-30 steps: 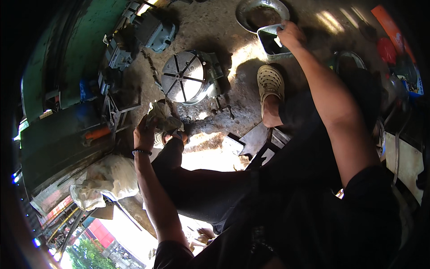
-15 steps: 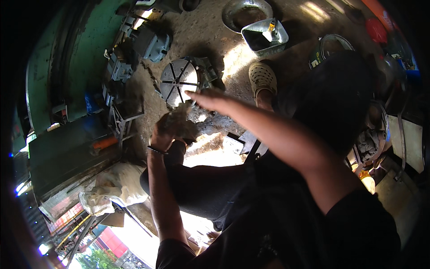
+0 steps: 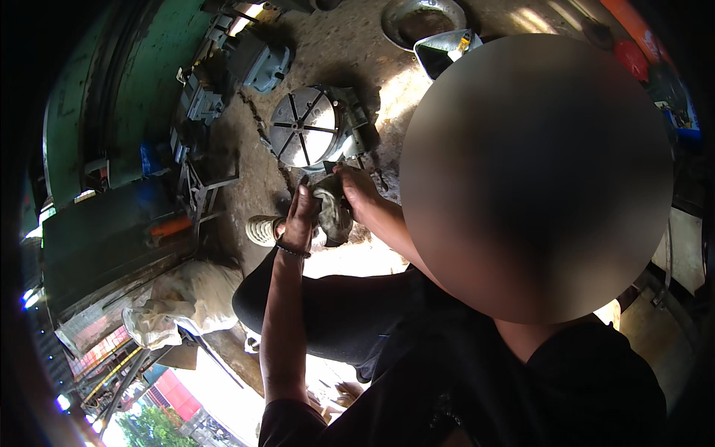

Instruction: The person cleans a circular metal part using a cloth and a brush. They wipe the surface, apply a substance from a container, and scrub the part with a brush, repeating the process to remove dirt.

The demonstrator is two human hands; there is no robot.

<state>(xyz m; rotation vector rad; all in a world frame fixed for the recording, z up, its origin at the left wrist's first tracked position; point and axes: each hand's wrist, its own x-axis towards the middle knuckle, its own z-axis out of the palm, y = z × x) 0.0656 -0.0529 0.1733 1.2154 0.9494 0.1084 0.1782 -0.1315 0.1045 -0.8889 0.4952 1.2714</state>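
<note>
In front of me my left hand (image 3: 300,217), a dark beaded bracelet at its wrist, is closed on a crumpled grey-green rag (image 3: 335,214). From the other side my right hand (image 3: 359,191) grips the same rag, whose lower end hangs down between the hands. A small dark corner shows at the right fingertips; I cannot tell whether it is cloth or something else. Just beyond the hands a round metal rotary table (image 3: 292,140), its face cut with radial slots, rests on the ground, tilted toward me.
Grey machine vises (image 3: 264,68) stand at the far left. Beyond are a metal basin (image 3: 393,24) and a rectangular tub (image 3: 428,56) with a yellow-and-white item. A metal stand (image 3: 205,195) and a pale plastic sheet (image 3: 201,294) lie left. A large blurred disc hides the right side.
My right hand has drawn back from the rotary table's face to the rag. My left hand has shifted right, and the rag, smeared before, now shows clearly between both hands.
</note>
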